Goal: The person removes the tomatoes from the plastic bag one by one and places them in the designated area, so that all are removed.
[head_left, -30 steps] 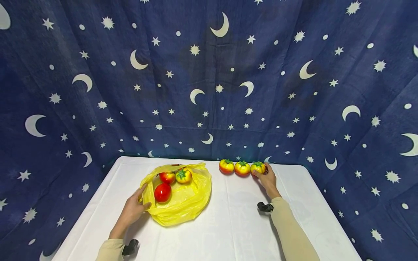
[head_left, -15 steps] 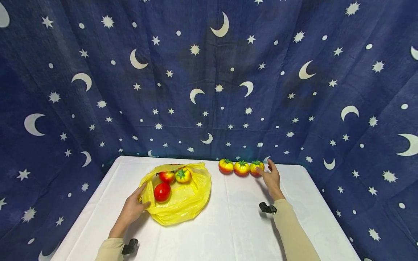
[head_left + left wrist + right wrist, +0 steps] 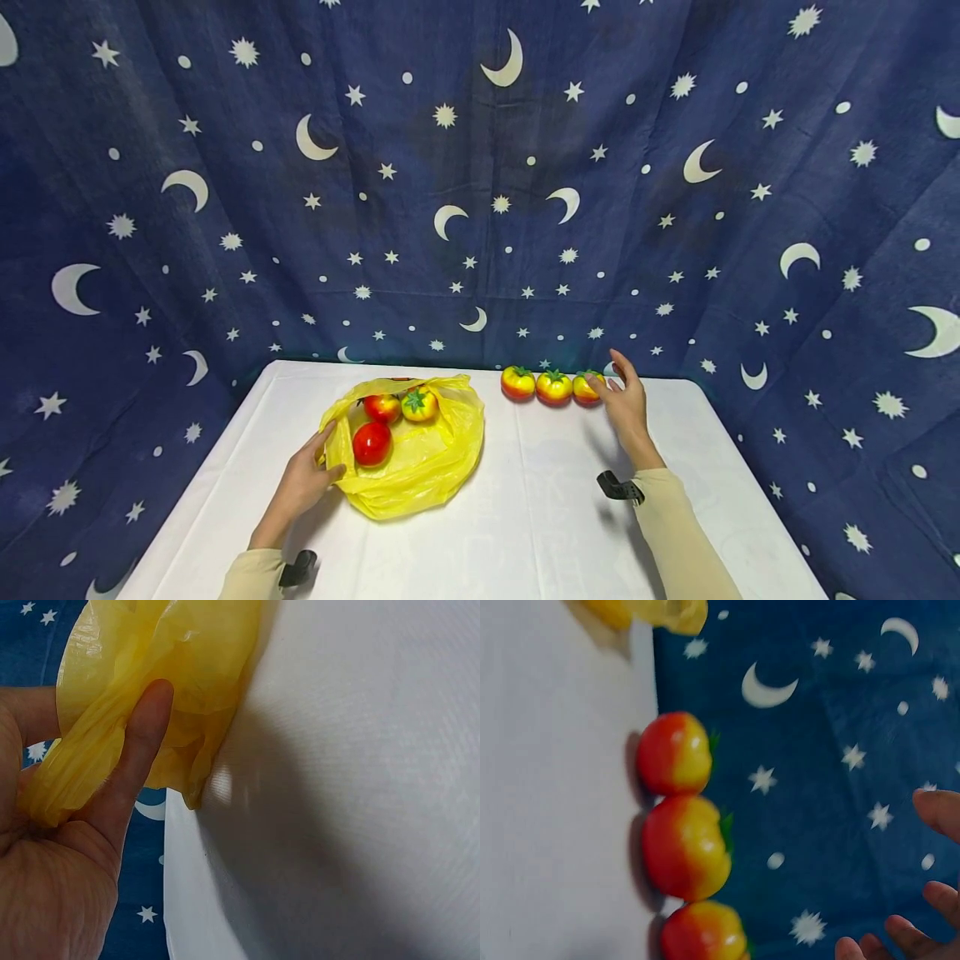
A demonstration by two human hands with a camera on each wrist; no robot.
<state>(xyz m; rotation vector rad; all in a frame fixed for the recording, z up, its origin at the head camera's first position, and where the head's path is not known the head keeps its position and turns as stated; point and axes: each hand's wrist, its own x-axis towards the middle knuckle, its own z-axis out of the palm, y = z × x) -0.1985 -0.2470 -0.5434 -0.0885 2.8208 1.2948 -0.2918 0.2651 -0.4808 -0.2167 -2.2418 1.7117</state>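
Person's hands at a table (image 3: 525, 525) spread with white cloth. In the head view, a yellow plastic bag (image 3: 420, 492) lies left of centre in the lower half, its mouth open toward the camera. Inside are three tomatoes: a red one (image 3: 372, 444) at lower left, a red-and-yellow one (image 3: 382, 408) above it, and a yellow one with a green calyx (image 3: 420, 404) to the right. The left hand (image 3: 303, 475), at the bag's left edge, pinches gathered plastic between thumb and fingers, as the left wrist view shows. Right of centre, along the table's far edge, three red-and-yellow tomatoes form a close row: left (image 3: 517, 383), middle (image 3: 554, 388) and right (image 3: 585, 390). The right hand (image 3: 624, 408) is spread beside the last of these, overlapping it in the head view; the right wrist view shows the fingers apart from the row. A dark blue curtain (image 3: 491, 142), patterned with moons and stars, fills the upper frame.
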